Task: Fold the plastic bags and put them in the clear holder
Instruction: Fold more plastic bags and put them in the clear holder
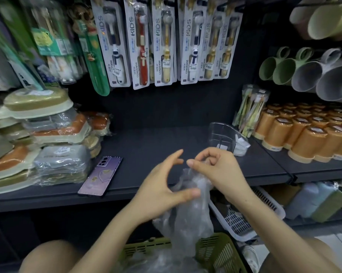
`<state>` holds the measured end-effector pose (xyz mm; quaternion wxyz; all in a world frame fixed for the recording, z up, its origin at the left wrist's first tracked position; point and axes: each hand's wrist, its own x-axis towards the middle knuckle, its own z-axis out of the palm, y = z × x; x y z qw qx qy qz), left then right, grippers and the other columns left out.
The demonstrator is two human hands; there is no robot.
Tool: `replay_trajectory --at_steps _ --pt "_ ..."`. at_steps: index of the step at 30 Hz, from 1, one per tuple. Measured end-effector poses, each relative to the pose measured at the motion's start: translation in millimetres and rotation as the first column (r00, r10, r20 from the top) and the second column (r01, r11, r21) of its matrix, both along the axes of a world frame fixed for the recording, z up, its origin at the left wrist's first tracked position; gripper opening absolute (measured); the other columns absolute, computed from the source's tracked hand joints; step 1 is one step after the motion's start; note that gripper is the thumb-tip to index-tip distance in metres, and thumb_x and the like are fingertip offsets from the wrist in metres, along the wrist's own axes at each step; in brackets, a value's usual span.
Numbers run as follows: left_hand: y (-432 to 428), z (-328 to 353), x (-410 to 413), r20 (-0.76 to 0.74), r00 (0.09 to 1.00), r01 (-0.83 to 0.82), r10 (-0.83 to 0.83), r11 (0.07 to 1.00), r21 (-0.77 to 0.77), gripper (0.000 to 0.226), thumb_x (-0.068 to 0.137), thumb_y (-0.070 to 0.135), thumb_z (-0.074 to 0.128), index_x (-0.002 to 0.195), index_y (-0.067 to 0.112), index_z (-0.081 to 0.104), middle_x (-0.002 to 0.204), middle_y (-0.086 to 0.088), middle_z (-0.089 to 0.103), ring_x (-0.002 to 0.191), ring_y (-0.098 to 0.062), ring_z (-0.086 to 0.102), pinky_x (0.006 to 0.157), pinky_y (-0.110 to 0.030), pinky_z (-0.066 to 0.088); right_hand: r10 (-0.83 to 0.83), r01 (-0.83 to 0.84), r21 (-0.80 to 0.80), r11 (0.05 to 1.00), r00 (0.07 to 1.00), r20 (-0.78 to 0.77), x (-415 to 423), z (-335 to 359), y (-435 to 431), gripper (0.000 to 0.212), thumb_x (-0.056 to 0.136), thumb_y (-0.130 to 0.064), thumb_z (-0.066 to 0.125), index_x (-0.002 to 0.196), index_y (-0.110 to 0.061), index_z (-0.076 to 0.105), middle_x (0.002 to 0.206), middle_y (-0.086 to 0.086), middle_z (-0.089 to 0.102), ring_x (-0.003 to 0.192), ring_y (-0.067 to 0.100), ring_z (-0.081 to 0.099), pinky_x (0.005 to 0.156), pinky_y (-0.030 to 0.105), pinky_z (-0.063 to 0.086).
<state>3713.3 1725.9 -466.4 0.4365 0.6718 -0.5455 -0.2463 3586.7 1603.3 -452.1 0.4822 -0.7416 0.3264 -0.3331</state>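
Observation:
A crumpled clear plastic bag (188, 211) hangs in front of the dark shelf (146, 146), trailing down into a green basket (219, 251). My right hand (215, 170) pinches the bag's top with curled fingers. My left hand (162, 186) is beside it, fingers spread, thumb against the bag's side. The clear holder (223, 136) stands on the shelf behind my right hand, with a folded white bag (240, 145) at its right side.
A purple phone (100, 176) lies on the shelf at left, next to stacked wrapped soap dishes (44, 138). Orange cups (304, 133) fill the shelf at right. Kids' toothbrush packs (162, 42) hang above. A white basket (239, 219) sits below the shelf.

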Motion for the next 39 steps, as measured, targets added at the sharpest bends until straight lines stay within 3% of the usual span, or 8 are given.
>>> replay_trajectory --at_steps 3,8,17,22,27,32,36,39 --pt "-7.9 -6.5 -15.7 -0.067 0.997 0.024 -0.025 1.0 -0.014 0.108 0.059 0.062 0.079 0.144 0.054 0.013 0.134 0.025 0.048 0.124 0.012 0.04 0.099 -0.012 0.033 0.024 -0.025 -0.054 0.998 1.0 -0.012 9.7 5.3 6.6 0.022 0.08 -0.034 0.075 0.077 -0.015 0.064 0.043 -0.009 0.04 0.041 0.005 0.033 0.044 0.015 0.029" --pt "-7.3 -16.4 -1.1 -0.5 0.866 -0.119 0.034 0.983 -0.139 0.064 0.07 0.023 0.075 0.129 0.028 0.05 0.078 0.001 0.069 0.084 -0.01 0.067 0.083 -0.024 0.046 0.06 -0.078 0.188 0.979 0.993 0.098 -2.2 15.1 5.4 0.032 0.081 -0.046 0.065 0.089 -0.015 0.065 0.047 -0.005 0.05 0.042 0.008 0.042 0.04 0.018 0.033" --pt "-8.0 -21.5 17.0 -0.839 0.538 -0.389 0.084 0.908 -0.158 0.021 0.078 0.015 0.065 0.098 0.011 0.061 0.091 -0.007 0.07 0.079 -0.017 0.069 0.068 -0.026 0.057 0.137 -0.187 -0.29 0.939 0.973 -0.185 -27.9 -23.2 24.4 0.038 0.067 -0.065 0.063 0.098 -0.044 0.059 0.106 -0.026 0.059 0.108 -0.004 0.05 0.092 0.01 0.034" --pt "-3.9 -22.6 29.2 -0.836 0.523 -0.438 0.167 0.894 -0.095 0.009 0.093 0.007 0.055 0.086 0.011 0.059 0.076 -0.003 0.065 0.067 -0.013 0.063 0.062 -0.023 0.055 0.085 -0.089 -0.152 0.984 0.996 -0.035 -19.0 -28.2 24.4 0.019 0.086 -0.019 0.07 0.068 -0.022 0.065 0.069 -0.009 0.066 0.066 0.002 0.059 0.069 0.021 0.047" --pt "9.5 -28.8 66.6 -0.729 0.614 -0.427 0.303 0.904 0.016 0.019 0.092 -0.003 0.051 0.095 0.011 0.063 0.079 -0.001 0.072 0.073 -0.016 0.065 0.062 -0.022 0.054 0.089 -0.092 0.076 0.993 0.995 0.046 -24.2 -11.8 12.4 0.021 0.088 -0.013 0.067 0.07 -0.003 0.069 0.056 0.006 0.066 0.052 0.008 0.058 0.061 0.017 0.049" --pt "23.6 -13.3 98.5 -0.807 0.54 -0.374 0.24 0.927 0.025 0.044 0.076 -0.004 0.047 0.117 0.008 0.059 0.108 -0.015 0.068 0.094 -0.027 0.065 0.084 -0.036 0.049 0.166 -0.162 0.047 0.986 0.978 -0.125 -25.9 -3.5 -1.1 0.017 0.094 -0.016 0.06 0.086 -0.018 0.075 0.07 0.004 0.072 0.063 0.009 0.063 0.066 0.018 0.05" --pt "27.6 10.5 95.3 -0.595 0.789 -0.228 0.154 0.972 -0.05 0.063 0.057 0.021 0.059 0.12 0.02 0.063 0.121 -0.006 0.067 0.115 -0.019 0.061 0.098 -0.036 0.043 0.222 -0.227 0.001 0.974 0.952 -0.213 -21.7 3.6 -4.7 0.021 0.095 -0.017 0.057 0.087 -0.014 0.076 0.068 0.001 0.069 0.061 0.002 0.059 0.064 0.02 0.05" --pt "16.0 25.2 87.3 -0.309 0.872 -0.443 0.38 0.882 -0.164 0.043 0.058 0.043 0.064 0.098 0.029 0.068 0.107 0.005 0.067 0.108 -0.018 0.061 0.092 -0.033 0.047 0.115 -0.111 0.033 0.993 0.985 -0.132 -14.6 9.3 -6.7 0.02 0.091 -0.014 0.064 0.073 -0.011 0.074 0.054 -0.002 0.061 0.048 0.003 0.052 0.054 0.013 0.041"
